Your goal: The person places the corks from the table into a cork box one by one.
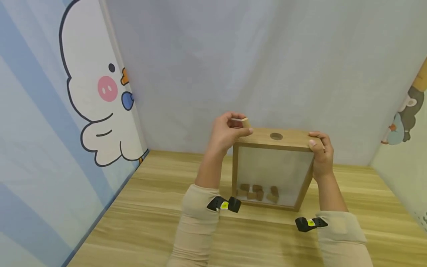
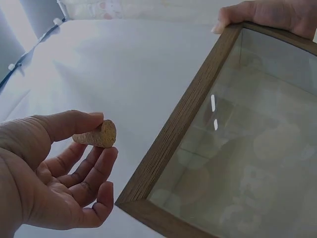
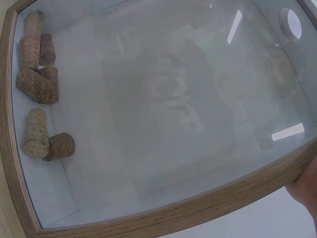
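A shallow wooden-framed box (image 1: 267, 142) with a clear front stands upright on the table, a round hole (image 1: 276, 136) in its top. Between thumb and fingers, my left hand (image 1: 224, 131) pinches a cork (image 2: 108, 134) near the top left corner, left of the hole. My right hand (image 1: 323, 154) grips the box's top right corner, thumb toward the front and fingers over the top. Several corks (image 3: 37, 131) lie at the bottom inside the box. In the right wrist view only a bit of the right hand (image 3: 306, 191) shows at the edge.
The box stands on a wood-grain table (image 1: 160, 193). Behind it hangs a pale curtain (image 1: 200, 74). A cartoon-printed cloth (image 1: 90, 92) borders the left side, and another printed panel (image 1: 400, 155) borders the right.
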A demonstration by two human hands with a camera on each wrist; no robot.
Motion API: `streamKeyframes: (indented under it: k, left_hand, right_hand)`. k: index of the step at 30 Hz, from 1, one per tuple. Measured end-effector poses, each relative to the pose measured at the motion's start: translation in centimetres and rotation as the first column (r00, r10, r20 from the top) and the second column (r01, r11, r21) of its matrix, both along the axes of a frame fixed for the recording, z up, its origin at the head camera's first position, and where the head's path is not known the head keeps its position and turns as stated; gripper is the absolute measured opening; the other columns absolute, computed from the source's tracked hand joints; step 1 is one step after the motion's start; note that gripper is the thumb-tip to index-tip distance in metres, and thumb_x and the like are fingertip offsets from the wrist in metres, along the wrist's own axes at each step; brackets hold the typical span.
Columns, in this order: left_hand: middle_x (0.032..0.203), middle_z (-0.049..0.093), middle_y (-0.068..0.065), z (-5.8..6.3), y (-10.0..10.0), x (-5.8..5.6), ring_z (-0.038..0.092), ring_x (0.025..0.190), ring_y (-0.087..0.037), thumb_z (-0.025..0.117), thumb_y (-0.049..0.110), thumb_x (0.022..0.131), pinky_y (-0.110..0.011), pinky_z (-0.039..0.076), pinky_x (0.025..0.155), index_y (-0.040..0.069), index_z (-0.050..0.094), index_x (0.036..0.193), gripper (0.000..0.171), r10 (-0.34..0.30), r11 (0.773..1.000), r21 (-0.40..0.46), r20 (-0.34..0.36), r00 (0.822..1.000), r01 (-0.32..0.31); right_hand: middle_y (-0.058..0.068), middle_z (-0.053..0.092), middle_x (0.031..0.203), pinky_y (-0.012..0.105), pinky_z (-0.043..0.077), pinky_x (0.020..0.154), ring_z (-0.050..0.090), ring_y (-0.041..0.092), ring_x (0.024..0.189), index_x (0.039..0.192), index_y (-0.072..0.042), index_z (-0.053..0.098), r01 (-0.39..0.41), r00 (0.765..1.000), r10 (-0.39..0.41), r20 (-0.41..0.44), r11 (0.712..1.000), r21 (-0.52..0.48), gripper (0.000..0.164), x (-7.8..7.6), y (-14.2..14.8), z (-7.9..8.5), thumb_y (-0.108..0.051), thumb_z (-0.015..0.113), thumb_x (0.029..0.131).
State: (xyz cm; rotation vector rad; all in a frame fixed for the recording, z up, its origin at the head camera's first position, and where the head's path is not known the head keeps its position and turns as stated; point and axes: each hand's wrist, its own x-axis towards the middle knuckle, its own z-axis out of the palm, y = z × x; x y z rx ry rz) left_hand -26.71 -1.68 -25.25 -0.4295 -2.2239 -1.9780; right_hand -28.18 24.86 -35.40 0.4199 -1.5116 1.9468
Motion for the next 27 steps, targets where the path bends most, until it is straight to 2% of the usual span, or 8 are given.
streamKeyframes:
  k: [6, 9, 13, 16, 18, 23, 25, 27]
  left_hand:
    - [0.091, 0.059, -0.007, 0.7, 2.8, -1.6, 0.055, 0.076, -0.019, 0.079, 0.002, 0.073, -0.028, 0.046, 0.059, 0.009, 0.063, 0.098, 0.031, -0.063, 0.998, 0.031, 0.082, 0.995, 0.06]
    - [0.088, 0.06, -0.007, 0.9, 4.3, -2.2, 0.059, 0.07, -0.021, 0.079, -0.001, 0.072, -0.027, 0.048, 0.055, 0.008, 0.062, 0.095, 0.03, -0.07, 0.998, 0.015, 0.096, 0.993, 0.068]
    - [0.081, 0.063, -0.002, 1.1, 6.2, -2.7, 0.061, 0.069, -0.018, 0.079, 0.0, 0.07, -0.024, 0.05, 0.057, 0.01, 0.063, 0.091, 0.028, -0.02, 0.99, -0.136, 0.07, 0.997, 0.029]
    - [0.076, 0.063, 0.004, 1.1, 7.2, -2.8, 0.06, 0.069, -0.014, 0.081, 0.002, 0.068, -0.022, 0.049, 0.057, 0.013, 0.063, 0.087, 0.027, 0.034, 0.964, -0.264, 0.052, 0.998, -0.019]
    - [0.074, 0.063, 0.005, 1.1, 7.6, -2.8, 0.059, 0.068, -0.013, 0.081, 0.002, 0.068, -0.021, 0.048, 0.056, 0.014, 0.063, 0.084, 0.027, 0.056, 0.953, -0.3, 0.054, 0.997, -0.037]
    - [0.076, 0.063, 0.005, 0.8, 7.5, -2.9, 0.059, 0.071, -0.014, 0.083, 0.003, 0.067, -0.022, 0.049, 0.059, 0.013, 0.063, 0.086, 0.029, 0.053, 0.949, -0.313, 0.065, 0.996, -0.03]
    - [0.08, 0.062, 0.005, 0.6, 7.3, -2.8, 0.058, 0.075, -0.013, 0.084, 0.007, 0.067, -0.023, 0.048, 0.062, 0.015, 0.063, 0.091, 0.033, 0.034, 0.943, -0.333, 0.05, 0.998, -0.015]
    - [0.086, 0.062, 0.004, 0.4, 6.9, -2.3, 0.058, 0.08, -0.014, 0.084, 0.012, 0.068, -0.025, 0.048, 0.065, 0.015, 0.062, 0.099, 0.039, -0.011, 0.944, -0.329, 0.03, 0.999, 0.02]
  right_hand:
    - [0.006, 0.046, 0.106, 0.03, 0.026, 0.08, 0.039, 0.016, 0.092, 0.099, -0.015, 0.06, -0.003, 1.0, 0.003, -0.003, 1.0, 0.008, 0.02, 0.0, 0.2, 0.1, -0.013, 0.048, 0.084]
    - [0.006, 0.046, 0.106, 0.029, 0.028, 0.079, 0.04, 0.017, 0.092, 0.1, -0.014, 0.06, -0.008, 1.0, 0.008, -0.01, 1.0, 0.013, 0.02, 0.0, 0.2, 0.4, -0.013, 0.048, 0.084]
    - [0.008, 0.048, 0.102, 0.027, 0.033, 0.074, 0.042, 0.017, 0.087, 0.1, -0.014, 0.061, -0.004, 1.0, 0.004, -0.01, 1.0, 0.002, 0.02, -0.1, 0.1, 0.6, -0.013, 0.049, 0.084]
    - [0.008, 0.048, 0.102, 0.027, 0.034, 0.072, 0.042, 0.017, 0.087, 0.099, -0.013, 0.061, -0.01, 1.0, 0.009, -0.011, 1.0, -0.008, 0.019, -0.1, 0.0, 0.6, -0.013, 0.05, 0.084]
    - [0.007, 0.047, 0.103, 0.026, 0.033, 0.073, 0.041, 0.017, 0.087, 0.099, -0.014, 0.061, -0.016, 1.0, 0.016, -0.012, 1.0, -0.005, 0.019, 0.0, -0.1, 0.6, -0.013, 0.049, 0.084]
    - [0.006, 0.046, 0.106, 0.026, 0.032, 0.075, 0.041, 0.016, 0.089, 0.1, -0.014, 0.061, -0.015, 1.0, 0.015, -0.007, 1.0, 0.003, 0.019, 0.0, -0.1, 0.4, -0.013, 0.049, 0.084]
    - [0.007, 0.047, 0.105, 0.025, 0.033, 0.075, 0.042, 0.016, 0.089, 0.099, -0.015, 0.06, -0.013, 1.0, 0.013, 0.001, 1.0, -0.001, 0.019, 0.0, 0.0, 0.2, -0.012, 0.049, 0.084]
    - [0.007, 0.047, 0.105, 0.025, 0.033, 0.075, 0.042, 0.016, 0.089, 0.099, -0.014, 0.06, -0.007, 1.0, 0.007, 0.006, 1.0, -0.003, 0.019, 0.1, 0.1, 0.1, -0.013, 0.049, 0.084]
